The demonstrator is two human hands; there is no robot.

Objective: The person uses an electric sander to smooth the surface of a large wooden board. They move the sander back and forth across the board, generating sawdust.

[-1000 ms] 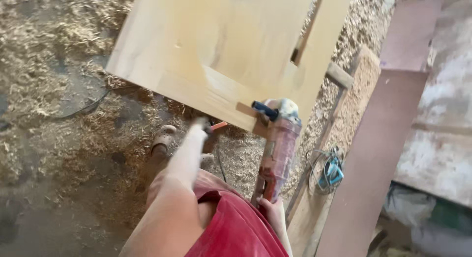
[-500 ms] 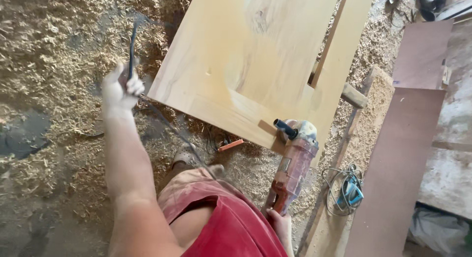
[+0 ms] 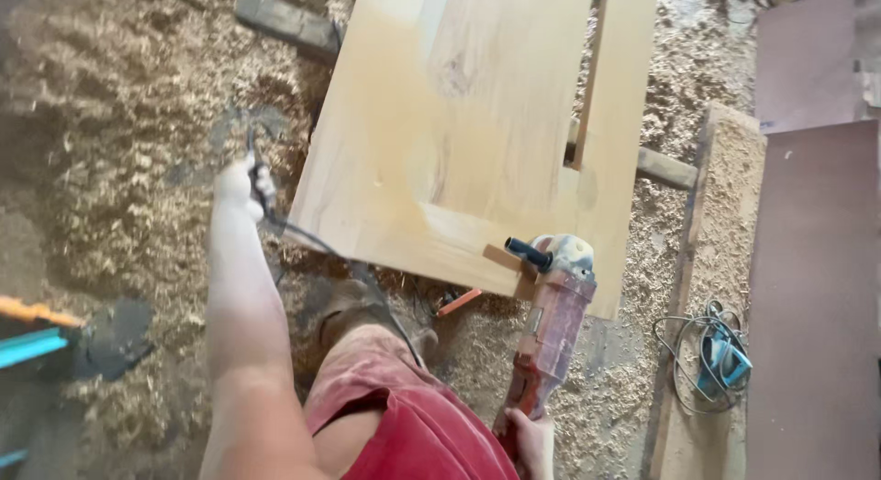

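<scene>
Red angle grinder point(image 3: 551, 338) hangs nose-down against the near edge of a pale plywood panel point(image 3: 459, 140), its grey head and black side handle touching the wood near the panel's lower right corner. The right hand point(image 3: 532, 440) grips the tail of the tool's body at the bottom of the view, fingers wrapped tight around it. A dark power cord point(image 3: 321, 246) runs from the tool's side across the legs up to the left hand point(image 3: 240, 182), which is stretched out to the left over the sawdust and closed around the cord, holding it raised and away from the panel's left edge. A small orange pencil-like piece point(image 3: 457, 302) lies in the shavings just under the panel's near edge, between cord and grinder. Sawdust covers the floor point(image 3: 119, 214) all around. To the right, a narrow board heaped with sawdust point(image 3: 711, 287) carries a blue tool with a coiled cable point(image 3: 720, 361); dark brown sheets point(image 3: 812, 287) lie beyond it.
</scene>
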